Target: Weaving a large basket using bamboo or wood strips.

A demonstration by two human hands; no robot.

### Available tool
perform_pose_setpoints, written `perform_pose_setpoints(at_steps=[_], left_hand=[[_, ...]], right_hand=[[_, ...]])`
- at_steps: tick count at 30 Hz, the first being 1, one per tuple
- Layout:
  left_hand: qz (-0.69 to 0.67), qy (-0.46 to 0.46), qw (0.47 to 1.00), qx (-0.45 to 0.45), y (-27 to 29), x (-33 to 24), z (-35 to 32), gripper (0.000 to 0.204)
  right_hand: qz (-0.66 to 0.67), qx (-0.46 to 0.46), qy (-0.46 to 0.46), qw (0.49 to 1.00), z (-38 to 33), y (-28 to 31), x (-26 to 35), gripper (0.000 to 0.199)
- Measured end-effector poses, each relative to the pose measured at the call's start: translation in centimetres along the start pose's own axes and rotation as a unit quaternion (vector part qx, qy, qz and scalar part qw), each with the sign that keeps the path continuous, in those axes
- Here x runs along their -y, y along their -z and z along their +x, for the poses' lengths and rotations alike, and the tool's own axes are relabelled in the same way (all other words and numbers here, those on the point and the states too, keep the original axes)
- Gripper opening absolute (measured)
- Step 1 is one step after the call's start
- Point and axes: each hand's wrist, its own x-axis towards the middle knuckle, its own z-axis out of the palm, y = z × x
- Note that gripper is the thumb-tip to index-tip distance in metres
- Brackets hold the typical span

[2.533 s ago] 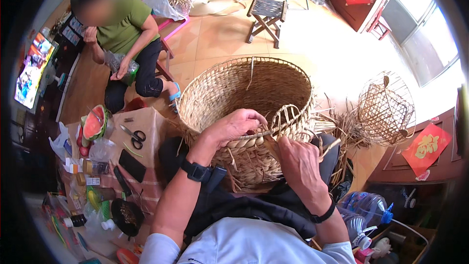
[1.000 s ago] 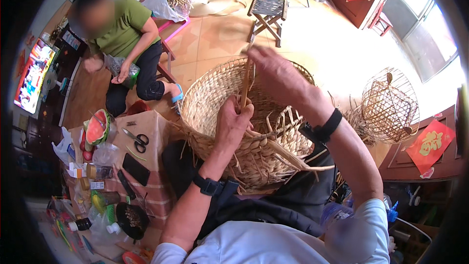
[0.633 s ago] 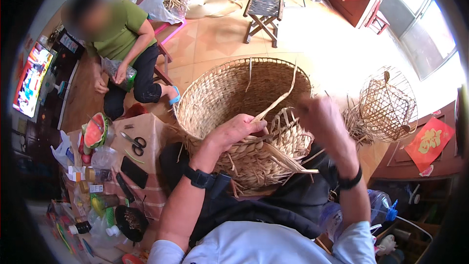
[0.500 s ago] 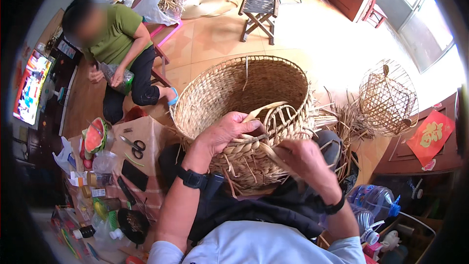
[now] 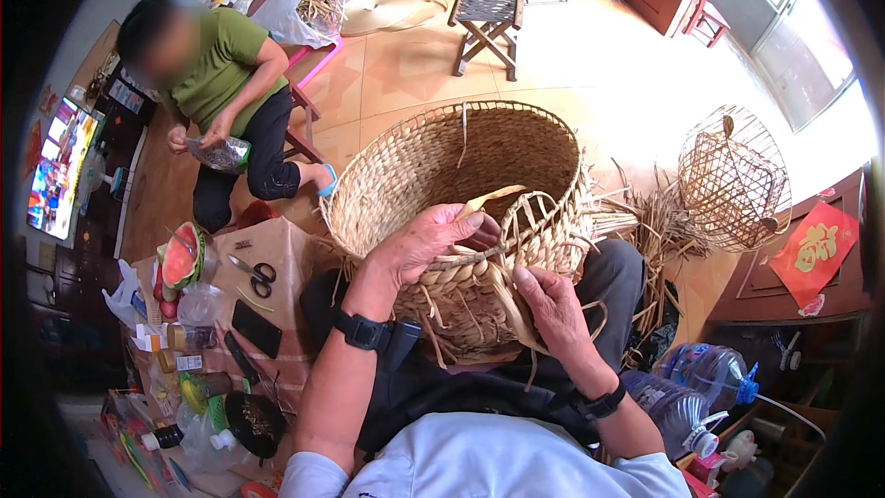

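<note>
A large woven straw basket sits tilted at my lap, its wide mouth facing up and away. At its near rim, my left hand is closed, with a pale straw strip rising from its thumb and fingers. Just to the right, my right hand pinches a flat straw strand that hangs down the basket's outer near side. Loops of straw stand up along the rim between and beyond the hands. Several loose ends stick out of the near wall. My left fingertips are partly hidden behind the rim.
Loose straw and an openwork basket lie on the right. Scissors, a phone and cut watermelon are on the left table. A person sits far left holding a plastic bag. A folding stool stands beyond.
My right hand has shifted slightly left and down, drawing the straw strand downward. My left hand remains at the rim. The other person's hands have come together at the plastic bag.
</note>
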Motion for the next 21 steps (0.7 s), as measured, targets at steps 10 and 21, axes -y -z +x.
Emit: perform_pose_setpoints(at_steps=[10,21], left_hand=[[-0.008,-0.038,0.999,0.007,0.0,0.1,-0.2,0.035],[0.035,-0.020,0.999,-0.018,0.2,0.4,0.1,0.037]], right_hand=[[-0.302,-0.058,0.290,0.906,0.1,-2.2,1.1,0.013],[-0.470,-0.033,0.370,0.800,1.5,-0.1,1.7,0.038]])
